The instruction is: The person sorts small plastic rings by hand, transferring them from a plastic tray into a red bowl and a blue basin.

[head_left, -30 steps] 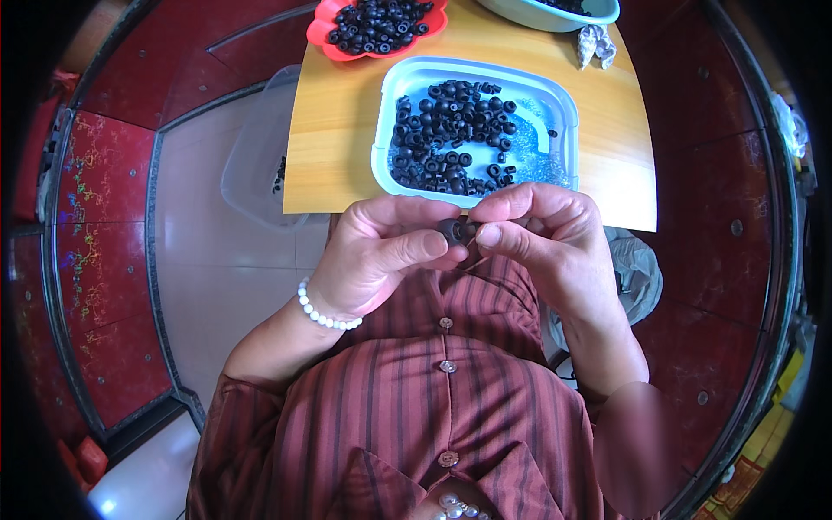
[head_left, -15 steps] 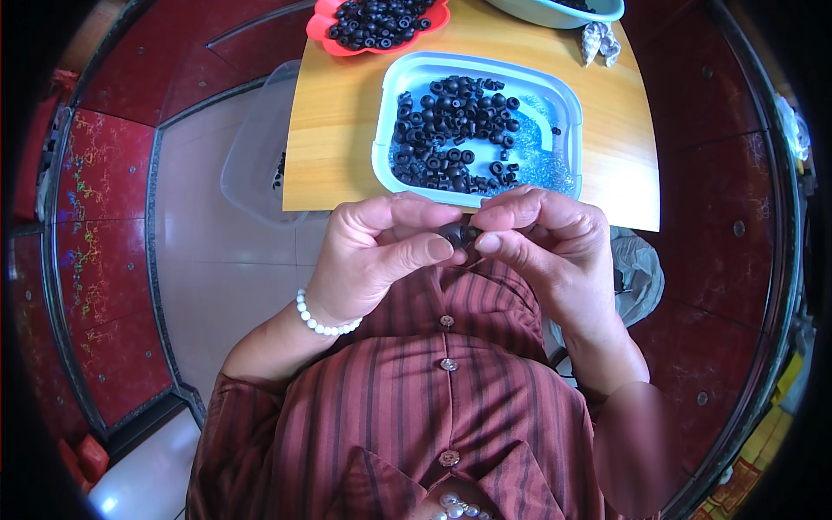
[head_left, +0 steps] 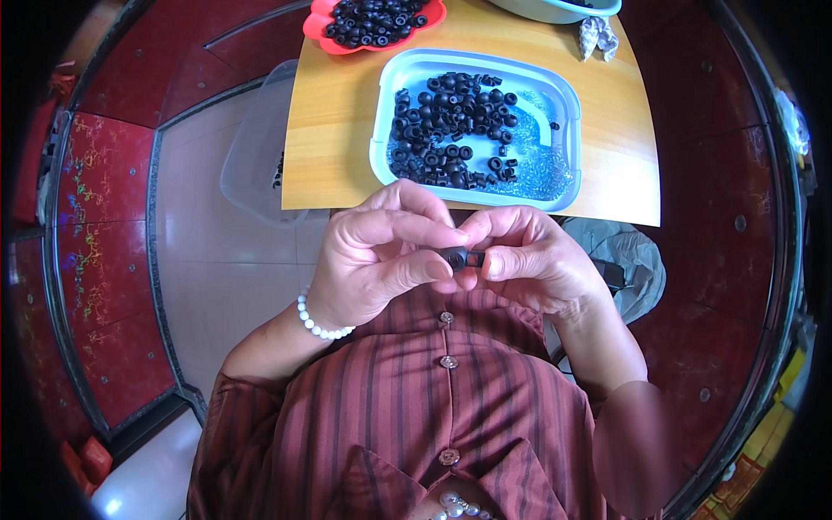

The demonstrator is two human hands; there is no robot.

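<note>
Close in front of my chest, my left hand (head_left: 390, 247) pinches a small rounded black plastic part (head_left: 454, 257) between thumb and fingers. From the other side my right hand (head_left: 533, 260) grips a narrower black piece (head_left: 475, 259) that meets the rounded part end to end. Whether the two are joined I cannot tell, as the fingertips cover much of them. Just beyond my hands, a light blue tray (head_left: 563, 201) on the table holds many loose black parts (head_left: 455, 117), some round, some ring-like.
The wooden table (head_left: 334, 139) ends just past my hands. A red scalloped dish (head_left: 322, 26) of black parts and a pale green basin (head_left: 555, 12) stand at its far side, with a crumpled wad (head_left: 598, 39) nearby. Below are a clear bin (head_left: 251, 165) and a grey plastic bag (head_left: 637, 260).
My right hand has shifted slightly down and its fingers have curled in. The black pieces have come slightly lower, and more of the narrow one shows between my hands.
</note>
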